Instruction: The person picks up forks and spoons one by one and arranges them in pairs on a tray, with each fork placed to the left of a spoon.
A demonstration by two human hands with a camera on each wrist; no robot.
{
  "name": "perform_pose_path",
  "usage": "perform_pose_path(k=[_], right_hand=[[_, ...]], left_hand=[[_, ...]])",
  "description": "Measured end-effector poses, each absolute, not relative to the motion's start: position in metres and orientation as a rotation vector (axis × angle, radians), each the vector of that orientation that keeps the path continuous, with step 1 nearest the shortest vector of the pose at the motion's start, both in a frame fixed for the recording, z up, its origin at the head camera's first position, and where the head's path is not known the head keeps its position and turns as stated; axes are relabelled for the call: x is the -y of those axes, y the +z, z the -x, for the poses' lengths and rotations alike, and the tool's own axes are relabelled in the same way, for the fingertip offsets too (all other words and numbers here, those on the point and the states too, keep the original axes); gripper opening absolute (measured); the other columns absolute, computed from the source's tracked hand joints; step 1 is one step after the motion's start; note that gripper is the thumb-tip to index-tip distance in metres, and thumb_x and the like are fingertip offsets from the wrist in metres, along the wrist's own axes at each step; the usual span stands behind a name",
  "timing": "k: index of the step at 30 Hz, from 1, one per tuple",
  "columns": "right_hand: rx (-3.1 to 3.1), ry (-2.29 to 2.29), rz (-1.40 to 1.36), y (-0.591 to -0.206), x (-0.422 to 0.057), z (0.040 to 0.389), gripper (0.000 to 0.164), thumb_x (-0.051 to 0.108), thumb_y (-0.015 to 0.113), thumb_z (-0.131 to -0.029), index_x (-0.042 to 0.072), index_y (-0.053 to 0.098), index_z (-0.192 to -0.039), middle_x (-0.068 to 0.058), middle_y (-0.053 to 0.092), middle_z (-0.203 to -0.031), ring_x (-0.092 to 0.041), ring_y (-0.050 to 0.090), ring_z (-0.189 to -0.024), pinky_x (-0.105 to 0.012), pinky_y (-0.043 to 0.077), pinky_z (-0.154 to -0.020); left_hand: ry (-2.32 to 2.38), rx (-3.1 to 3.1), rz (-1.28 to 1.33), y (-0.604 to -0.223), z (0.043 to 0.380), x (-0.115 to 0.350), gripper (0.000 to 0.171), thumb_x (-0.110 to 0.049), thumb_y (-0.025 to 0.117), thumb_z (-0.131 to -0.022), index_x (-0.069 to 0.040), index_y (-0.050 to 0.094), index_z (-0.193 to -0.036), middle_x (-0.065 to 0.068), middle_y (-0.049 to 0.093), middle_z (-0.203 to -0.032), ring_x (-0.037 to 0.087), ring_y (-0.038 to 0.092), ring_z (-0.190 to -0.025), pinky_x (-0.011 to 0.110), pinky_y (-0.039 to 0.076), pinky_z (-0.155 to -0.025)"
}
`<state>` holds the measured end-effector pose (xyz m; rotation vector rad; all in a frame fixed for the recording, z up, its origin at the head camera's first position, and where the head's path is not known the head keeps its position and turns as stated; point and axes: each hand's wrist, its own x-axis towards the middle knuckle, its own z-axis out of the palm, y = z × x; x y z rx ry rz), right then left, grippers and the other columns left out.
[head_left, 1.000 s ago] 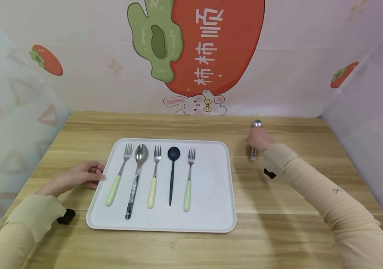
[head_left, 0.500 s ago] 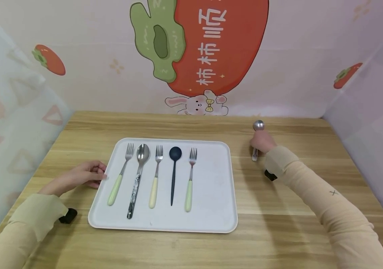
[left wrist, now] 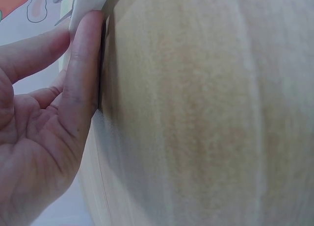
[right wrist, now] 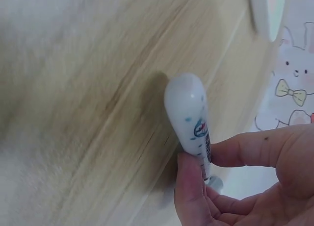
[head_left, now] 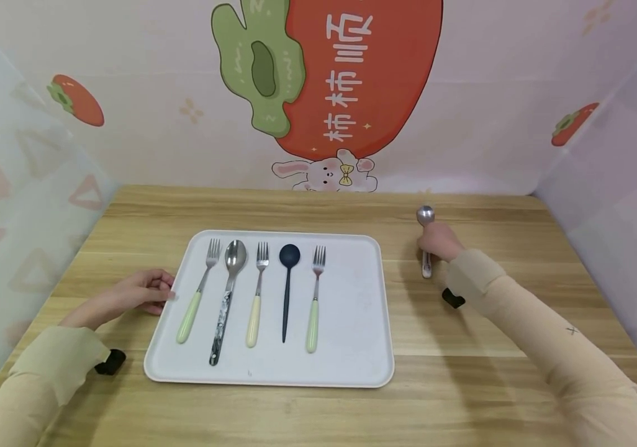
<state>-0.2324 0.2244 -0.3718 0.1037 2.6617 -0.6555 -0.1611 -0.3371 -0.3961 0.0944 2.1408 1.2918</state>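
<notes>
My right hand [head_left: 441,241] pinches a spoon [head_left: 425,215] between thumb and fingers, to the right of the tray. Its metal bowl points to the back wall, and its white handle [right wrist: 189,106] with a small printed picture sticks out toward the right wrist camera. At the left rim of the white tray [head_left: 352,366], my left hand [head_left: 142,290] grips the edge between thumb and fingers. On the tray lie a green-handled fork [head_left: 190,316], a large metal spoon [head_left: 234,256], a cream-handled fork [head_left: 254,320], a black spoon [head_left: 289,256] and another green-handled fork [head_left: 313,326], side by side.
The wooden table [head_left: 464,397] runs back to a printed wall cloth [head_left: 145,136] with fruit and a rabbit. Side cloths stand at left and right. The tray's right part is bare white surface.
My right hand and the spoon have shifted slightly toward the table's near side. The left hand and the cutlery on the tray keep their places.
</notes>
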Motion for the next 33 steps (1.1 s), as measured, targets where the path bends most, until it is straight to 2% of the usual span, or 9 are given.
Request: perform_pose_path(k=[2,5,7,8,11,15,19,26,33], right_hand=[[-2.645,-0.68,-0.094,-0.372,-0.225,0.231,0.017,0.0,0.045,-0.08,-0.012,0.054,-0.087,-0.013,0.054,-0.063,-0.015,0.053,-0.049,-0.026,0.048,-0.048],[-2.615,-0.728,-0.094,-0.371,-0.224,0.227,0.036,0.001,0.045,-0.08,-0.016,0.047,-0.112,-0.016,0.055,-0.071,-0.017,0.054,-0.051,-0.029,0.051,-0.05],[-2.59,-0.761,-0.09,-0.37,-0.223,0.224,0.041,0.001,0.045,-0.08,-0.017,0.042,-0.118,-0.017,0.053,-0.074,-0.018,0.054,-0.053,-0.03,0.051,-0.051],[-2.582,-0.762,-0.093,-0.37,-0.223,0.223,0.04,0.001,0.045,-0.08,-0.017,0.043,-0.116,-0.016,0.053,-0.075,-0.018,0.054,-0.054,-0.031,0.051,-0.052],[-2.558,-0.76,-0.099,-0.369,-0.22,0.218,0.023,0.002,0.045,-0.08,-0.014,0.048,-0.097,-0.014,0.052,-0.071,-0.018,0.055,-0.056,-0.03,0.051,-0.053],[-2.556,-0.725,-0.077,-0.369,-0.211,0.211,0.007,0.003,0.046,-0.08,-0.004,0.046,-0.079,-0.01,0.05,-0.066,-0.017,0.054,-0.054,-0.029,0.051,-0.052],[-2.56,-0.722,-0.024,-0.369,-0.2,0.203,0.005,0.003,0.046,-0.078,0.001,0.044,-0.073,-0.007,0.047,-0.062,-0.016,0.052,-0.052,-0.029,0.051,-0.051],[-2.525,-0.764,0.008,-0.367,-0.183,0.191,0.003,0.003,0.048,-0.076,0.001,0.048,-0.073,-0.008,0.051,-0.065,-0.017,0.054,-0.053,-0.029,0.052,-0.051],[-2.507,-0.795,0.033,-0.362,-0.169,0.18,0.016,0.003,0.049,-0.076,0.004,0.05,-0.06,-0.004,0.049,-0.055,-0.016,0.054,-0.049,-0.029,0.052,-0.05]], left_hand=[[1.292,-2.138,-0.097,-0.396,0.161,0.337,0.036,-0.007,0.055,-0.089,0.016,0.037,-0.111,0.007,0.051,-0.085,0.011,0.056,-0.073,0.031,0.054,-0.066],[1.297,-2.131,-0.103,-0.396,0.161,0.337,0.036,-0.007,0.055,-0.089,0.016,0.037,-0.111,0.006,0.051,-0.085,0.011,0.056,-0.073,0.031,0.054,-0.065],[1.301,-2.126,-0.106,-0.397,0.161,0.338,0.037,-0.007,0.055,-0.089,0.016,0.037,-0.111,0.006,0.051,-0.085,0.011,0.056,-0.073,0.031,0.054,-0.066],[1.303,-2.125,-0.105,-0.397,0.161,0.338,0.037,-0.007,0.055,-0.089,0.016,0.037,-0.111,0.006,0.051,-0.085,0.011,0.056,-0.073,0.031,0.054,-0.066],[1.302,-2.129,-0.095,-0.398,0.161,0.338,0.037,-0.007,0.055,-0.089,0.016,0.037,-0.111,0.006,0.051,-0.085,0.011,0.056,-0.073,0.031,0.054,-0.066],[1.3,-2.133,-0.084,-0.401,0.162,0.338,0.036,-0.006,0.055,-0.089,0.015,0.037,-0.111,0.006,0.051,-0.085,0.011,0.056,-0.072,0.03,0.054,-0.064],[1.303,-2.133,-0.09,-0.402,0.163,0.338,0.035,-0.006,0.054,-0.089,0.016,0.037,-0.111,0.005,0.051,-0.085,0.011,0.056,-0.071,0.03,0.054,-0.063],[1.27,-2.154,-0.107,-0.4,0.162,0.339,0.038,-0.008,0.055,-0.089,0.016,0.037,-0.111,0.006,0.051,-0.084,0.011,0.056,-0.072,0.03,0.054,-0.064],[1.262,-2.162,-0.087,-0.398,0.162,0.337,0.039,-0.009,0.056,-0.088,0.016,0.037,-0.112,0.007,0.051,-0.085,0.012,0.057,-0.072,0.03,0.054,-0.065]])
